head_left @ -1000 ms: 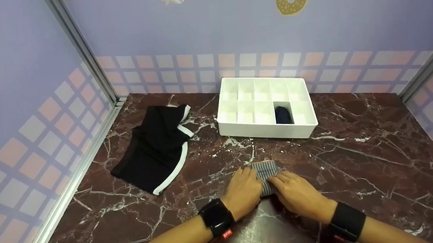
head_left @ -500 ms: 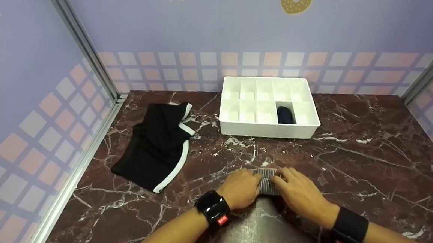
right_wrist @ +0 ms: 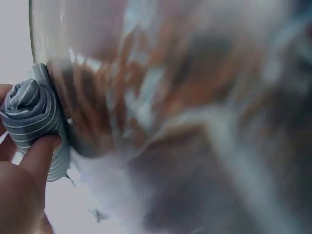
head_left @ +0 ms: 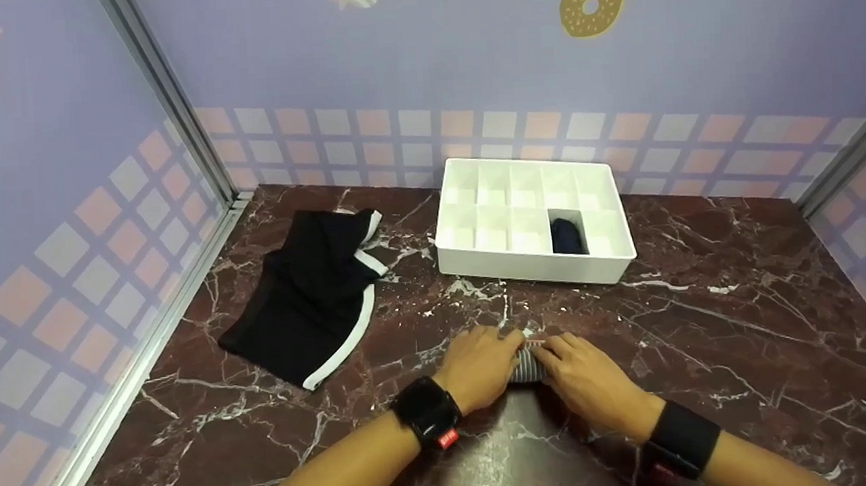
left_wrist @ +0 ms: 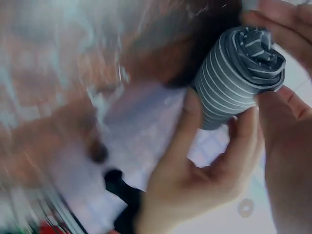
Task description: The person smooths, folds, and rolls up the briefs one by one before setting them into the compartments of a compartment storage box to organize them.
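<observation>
A grey cloth with thin white stripes [head_left: 528, 366], rolled into a short bundle, lies on the marble-patterned tabletop near me. My left hand [head_left: 480, 368] grips its left end, while my right hand [head_left: 592, 380] holds the right end with thumb and fingers. In the left wrist view, the spiral end of the striped roll [left_wrist: 224, 83] shows between the hands. The right wrist view shows the striped roll's [right_wrist: 36, 129] coiled end, with a thumb pressed against its side. Some of the cloth is hidden behind the fingers in the head view.
Beyond the hands stands a white divided box [head_left: 536, 267]; one front compartment holds a dark navy bundle [head_left: 566, 236]. Black shorts with white trim [head_left: 308, 296] lie spread out on the left. Patterned wall panels [head_left: 407, 64] enclose the back and sides of the tabletop [head_left: 717, 346].
The striped cloth has gone from a flat strip to a compact roll as both hands rolled it up. The shorts, the box and the navy bundle stay put.
</observation>
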`<control>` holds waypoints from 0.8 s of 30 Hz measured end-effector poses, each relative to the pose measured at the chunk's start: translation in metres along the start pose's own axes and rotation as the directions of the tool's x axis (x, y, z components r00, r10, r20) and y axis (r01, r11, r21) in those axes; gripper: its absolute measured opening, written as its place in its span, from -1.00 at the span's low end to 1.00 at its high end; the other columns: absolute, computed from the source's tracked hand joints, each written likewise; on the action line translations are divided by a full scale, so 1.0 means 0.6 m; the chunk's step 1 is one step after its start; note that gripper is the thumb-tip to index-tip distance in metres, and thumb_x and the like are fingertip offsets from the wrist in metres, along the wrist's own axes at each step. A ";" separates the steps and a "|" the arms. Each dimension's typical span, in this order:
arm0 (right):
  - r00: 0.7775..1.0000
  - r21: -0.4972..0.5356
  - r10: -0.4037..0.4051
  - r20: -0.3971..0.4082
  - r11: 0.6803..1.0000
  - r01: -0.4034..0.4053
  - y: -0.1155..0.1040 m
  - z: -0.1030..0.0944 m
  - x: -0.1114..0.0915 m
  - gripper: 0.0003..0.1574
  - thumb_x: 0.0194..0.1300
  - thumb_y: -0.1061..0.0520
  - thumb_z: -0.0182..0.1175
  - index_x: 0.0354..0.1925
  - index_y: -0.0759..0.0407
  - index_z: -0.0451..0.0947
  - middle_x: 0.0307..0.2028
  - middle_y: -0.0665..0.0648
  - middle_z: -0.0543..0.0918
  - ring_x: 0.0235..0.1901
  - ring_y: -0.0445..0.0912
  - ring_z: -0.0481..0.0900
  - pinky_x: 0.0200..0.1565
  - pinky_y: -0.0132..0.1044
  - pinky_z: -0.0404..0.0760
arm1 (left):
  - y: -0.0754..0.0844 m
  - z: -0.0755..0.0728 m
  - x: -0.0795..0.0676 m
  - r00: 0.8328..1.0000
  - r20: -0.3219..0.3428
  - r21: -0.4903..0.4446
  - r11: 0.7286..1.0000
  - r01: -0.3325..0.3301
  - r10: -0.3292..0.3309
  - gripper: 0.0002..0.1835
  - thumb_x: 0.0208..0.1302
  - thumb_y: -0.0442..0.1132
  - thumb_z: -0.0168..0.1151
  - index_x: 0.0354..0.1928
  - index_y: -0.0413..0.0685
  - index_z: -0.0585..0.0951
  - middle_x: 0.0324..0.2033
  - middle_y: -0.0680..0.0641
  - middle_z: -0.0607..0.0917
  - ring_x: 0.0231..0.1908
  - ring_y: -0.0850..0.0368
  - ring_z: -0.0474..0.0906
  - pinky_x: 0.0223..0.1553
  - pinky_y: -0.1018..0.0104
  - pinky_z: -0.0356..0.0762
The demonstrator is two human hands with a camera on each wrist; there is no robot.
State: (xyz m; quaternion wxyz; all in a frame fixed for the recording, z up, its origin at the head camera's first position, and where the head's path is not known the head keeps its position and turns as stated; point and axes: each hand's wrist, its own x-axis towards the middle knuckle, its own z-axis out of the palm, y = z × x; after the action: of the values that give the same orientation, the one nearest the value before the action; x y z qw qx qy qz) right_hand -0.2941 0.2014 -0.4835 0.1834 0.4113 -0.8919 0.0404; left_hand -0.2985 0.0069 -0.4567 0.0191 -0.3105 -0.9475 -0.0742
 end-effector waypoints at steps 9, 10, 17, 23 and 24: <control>0.954 0.541 0.084 0.288 0.808 -0.235 0.065 -0.031 0.034 -0.41 0.10 0.21 0.29 0.09 0.31 0.35 -0.11 0.23 0.63 -0.14 0.06 0.60 -0.05 -0.01 0.52 | 0.003 0.024 0.019 0.976 -0.163 0.281 0.955 -0.095 0.145 -0.48 -0.06 0.05 0.37 -0.06 -0.03 0.52 -0.22 0.03 0.53 -0.25 0.17 0.46 -0.28 0.36 0.39; 0.949 0.567 0.083 0.304 0.785 -0.250 0.069 -0.032 0.036 -0.40 0.10 0.23 0.28 0.09 0.33 0.32 -0.10 0.28 0.62 -0.13 0.11 0.59 -0.05 0.04 0.51 | 0.000 0.027 0.022 0.975 -0.166 0.284 0.954 -0.096 0.148 -0.49 -0.06 0.03 0.37 -0.08 -0.04 0.52 -0.23 0.03 0.54 -0.27 0.17 0.46 -0.29 0.36 0.40; 0.981 0.392 0.094 0.173 0.907 -0.156 0.054 -0.015 0.037 -0.32 -0.07 0.07 0.41 0.03 0.20 0.39 -0.11 0.18 0.60 -0.12 0.05 0.55 -0.05 -0.01 0.51 | -0.026 0.032 0.046 0.990 -0.092 0.202 0.976 -0.085 0.106 -0.47 -0.13 0.16 0.34 -0.20 -0.06 0.56 -0.33 0.02 0.60 -0.35 0.14 0.50 -0.26 0.32 0.41; 1.000 0.128 -0.002 -0.004 0.992 0.002 0.024 0.015 0.026 -0.16 -0.15 0.06 0.44 0.10 0.25 0.35 -0.10 0.19 0.59 -0.11 0.03 0.54 0.02 -0.06 0.47 | -0.039 0.026 0.052 0.998 0.039 0.044 0.998 -0.045 0.043 -0.50 -0.20 0.22 0.36 -0.28 0.05 0.56 -0.42 0.12 0.58 -0.43 0.21 0.46 -0.27 0.31 0.39; 1.000 0.113 0.005 -0.017 0.994 -0.003 0.021 0.018 0.025 -0.18 -0.14 0.08 0.44 0.09 0.25 0.35 -0.11 0.19 0.60 -0.13 0.03 0.55 0.00 -0.08 0.48 | -0.039 0.025 0.052 0.998 0.053 0.021 0.999 -0.040 0.039 -0.51 -0.21 0.20 0.36 -0.28 0.06 0.56 -0.41 0.12 0.57 -0.42 0.22 0.45 -0.25 0.30 0.41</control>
State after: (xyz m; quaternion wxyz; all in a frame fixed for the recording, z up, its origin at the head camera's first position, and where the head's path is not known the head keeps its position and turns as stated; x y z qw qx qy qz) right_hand -0.3158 0.1968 -0.4873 0.1673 0.4188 -0.8875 0.0946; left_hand -0.3374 0.0086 -0.4717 -0.0007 -0.3307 -0.9421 -0.0551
